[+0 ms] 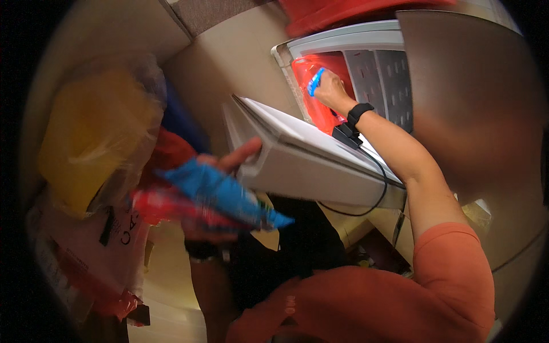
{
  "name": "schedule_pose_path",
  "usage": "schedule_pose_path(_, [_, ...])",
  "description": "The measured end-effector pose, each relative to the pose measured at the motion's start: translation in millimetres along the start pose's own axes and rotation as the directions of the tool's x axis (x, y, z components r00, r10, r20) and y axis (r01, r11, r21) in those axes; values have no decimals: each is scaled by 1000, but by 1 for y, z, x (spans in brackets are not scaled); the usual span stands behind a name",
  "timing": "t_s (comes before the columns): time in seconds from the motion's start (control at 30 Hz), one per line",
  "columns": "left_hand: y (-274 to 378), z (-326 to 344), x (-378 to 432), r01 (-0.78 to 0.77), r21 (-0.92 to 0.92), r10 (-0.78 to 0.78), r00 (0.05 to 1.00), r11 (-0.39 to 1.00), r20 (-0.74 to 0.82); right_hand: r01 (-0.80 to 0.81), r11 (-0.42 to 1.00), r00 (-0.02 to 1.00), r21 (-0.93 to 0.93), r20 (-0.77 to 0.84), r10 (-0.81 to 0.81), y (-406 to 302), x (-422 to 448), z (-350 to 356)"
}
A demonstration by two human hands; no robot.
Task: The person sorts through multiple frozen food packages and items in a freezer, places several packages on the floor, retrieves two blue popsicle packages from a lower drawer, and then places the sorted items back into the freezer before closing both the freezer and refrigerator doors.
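Note:
My left hand (pixel 210 236) grips a bright blue plastic packet (pixel 214 188) together with a pink-red packet (pixel 167 206); both are blurred. That hand is near the outer side of an open white appliance door (pixel 317 171), apparently a fridge's. Beyond the door, my right hand (pixel 332 89) reaches into the lit compartment (pixel 364 37). Its fingers are closed on a small blue packet (pixel 316 82), over a red plastic bag (pixel 309 109) inside. What else the bag contains is mostly hidden. Both my wrists wear black straps.
Grey slotted panels (pixel 377 81) line the compartment beside the bag. A black cable (pixel 384 184) loops from my right wrist across the door. To the left are a clear plastic bag with something yellow (pixel 94 133) and a pale printed bag (pixel 98 248). Something red (pixel 343 15) stands behind the appliance.

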State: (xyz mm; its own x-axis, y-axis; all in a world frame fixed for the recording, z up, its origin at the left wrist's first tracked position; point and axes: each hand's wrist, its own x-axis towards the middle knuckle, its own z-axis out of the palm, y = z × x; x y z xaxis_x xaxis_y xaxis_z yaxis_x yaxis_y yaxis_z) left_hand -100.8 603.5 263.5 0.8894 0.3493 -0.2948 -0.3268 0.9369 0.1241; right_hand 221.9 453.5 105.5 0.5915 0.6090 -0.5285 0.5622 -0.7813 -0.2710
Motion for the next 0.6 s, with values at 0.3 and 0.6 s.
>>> schedule_pose_path(0.3, [44, 30, 5, -188, 449, 23, 938, 874, 347, 524, 502, 388, -688, -332, -860, -151, -117, -272])
schedule_pose_path(0.6, [102, 25, -86, 226, 381, -306, 938, 897, 163, 173, 970, 955, -172, -211, -208, -164, -252, -217])
